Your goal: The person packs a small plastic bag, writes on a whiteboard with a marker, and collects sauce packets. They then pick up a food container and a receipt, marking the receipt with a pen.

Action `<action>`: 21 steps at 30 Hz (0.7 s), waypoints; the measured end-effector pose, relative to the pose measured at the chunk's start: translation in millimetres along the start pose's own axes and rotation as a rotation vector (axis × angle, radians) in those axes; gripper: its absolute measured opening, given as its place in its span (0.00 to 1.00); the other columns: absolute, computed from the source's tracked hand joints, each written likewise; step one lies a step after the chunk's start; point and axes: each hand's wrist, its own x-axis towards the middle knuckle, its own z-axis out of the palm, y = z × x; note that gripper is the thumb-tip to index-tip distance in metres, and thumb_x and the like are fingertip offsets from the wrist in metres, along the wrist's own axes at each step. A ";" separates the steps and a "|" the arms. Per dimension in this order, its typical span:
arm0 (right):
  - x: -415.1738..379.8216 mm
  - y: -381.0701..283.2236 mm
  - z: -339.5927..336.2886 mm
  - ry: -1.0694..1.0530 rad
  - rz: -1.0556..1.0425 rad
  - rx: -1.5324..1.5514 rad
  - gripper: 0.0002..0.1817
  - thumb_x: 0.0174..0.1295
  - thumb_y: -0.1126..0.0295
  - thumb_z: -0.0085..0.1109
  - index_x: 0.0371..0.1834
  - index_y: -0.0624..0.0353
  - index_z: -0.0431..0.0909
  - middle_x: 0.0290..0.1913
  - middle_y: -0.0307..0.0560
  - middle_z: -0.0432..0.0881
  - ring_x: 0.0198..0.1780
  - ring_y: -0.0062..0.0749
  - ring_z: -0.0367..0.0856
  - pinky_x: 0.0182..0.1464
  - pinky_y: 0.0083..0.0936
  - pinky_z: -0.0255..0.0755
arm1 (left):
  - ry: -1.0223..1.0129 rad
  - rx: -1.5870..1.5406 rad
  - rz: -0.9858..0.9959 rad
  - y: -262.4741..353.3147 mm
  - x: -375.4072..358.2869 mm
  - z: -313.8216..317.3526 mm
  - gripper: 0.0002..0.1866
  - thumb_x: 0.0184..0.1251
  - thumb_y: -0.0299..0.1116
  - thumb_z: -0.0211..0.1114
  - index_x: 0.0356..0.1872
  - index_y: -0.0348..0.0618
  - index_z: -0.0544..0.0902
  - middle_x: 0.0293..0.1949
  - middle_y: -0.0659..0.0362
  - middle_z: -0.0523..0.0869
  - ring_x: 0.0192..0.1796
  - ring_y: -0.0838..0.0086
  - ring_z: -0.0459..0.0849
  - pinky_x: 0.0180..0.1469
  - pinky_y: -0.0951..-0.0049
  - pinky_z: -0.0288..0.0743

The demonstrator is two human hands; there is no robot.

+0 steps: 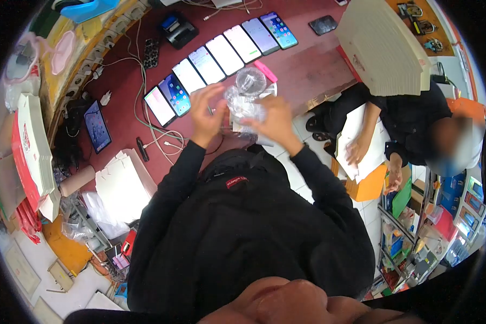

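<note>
Crinkled clear plastic [243, 107] lies between my two hands over the near edge of the dark red table. My right hand [278, 120] has its fingers closed on the right side of this plastic, slightly blurred. At its left side is my left hand [206, 114], fingers curved and apart, thumb and forefinger close to the plastic. Just beyond stands a round clear plastic tub [251, 81], with a pink marker-like stick [265, 71] beside it. A curved row of lit phones [205, 65] lies behind my hands.
Loose white cables [146, 102] and a tablet [96, 126] lie on the left. A card machine [177, 29] and a dark phone [323, 25] are farther back. Stacked boxes [380, 48] stand at right, near a seated person [410, 124] with a hand on white sheets.
</note>
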 end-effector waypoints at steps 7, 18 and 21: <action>20.6 -21.5 36.8 -0.059 0.162 0.450 0.17 0.61 0.59 0.55 0.32 0.66 0.74 0.23 0.52 0.76 0.24 0.39 0.76 0.27 0.33 0.65 | 0.411 0.075 -0.282 -22.5 -22.9 -69.3 0.10 0.59 0.27 0.63 0.42 0.40 0.81 0.38 0.58 0.81 0.42 0.68 0.77 0.46 0.71 0.68; 230.9 -174.6 -320.0 0.009 -0.452 0.656 0.21 0.69 0.55 0.46 0.24 0.58 0.73 0.24 0.42 0.78 0.30 0.25 0.77 0.35 0.21 0.69 | 0.719 0.014 -0.739 -42.4 -180.1 -118.8 0.11 0.67 0.30 0.58 0.46 0.36 0.79 0.42 0.54 0.82 0.47 0.68 0.80 0.52 0.70 0.71; 318.1 -221.3 -390.4 -0.037 -0.509 0.677 0.18 0.68 0.54 0.48 0.28 0.56 0.73 0.35 0.46 0.83 0.39 0.25 0.78 0.44 0.22 0.69 | 0.713 0.287 -0.774 -30.2 -206.4 -132.5 0.11 0.68 0.30 0.56 0.46 0.37 0.79 0.43 0.56 0.81 0.45 0.71 0.79 0.48 0.72 0.71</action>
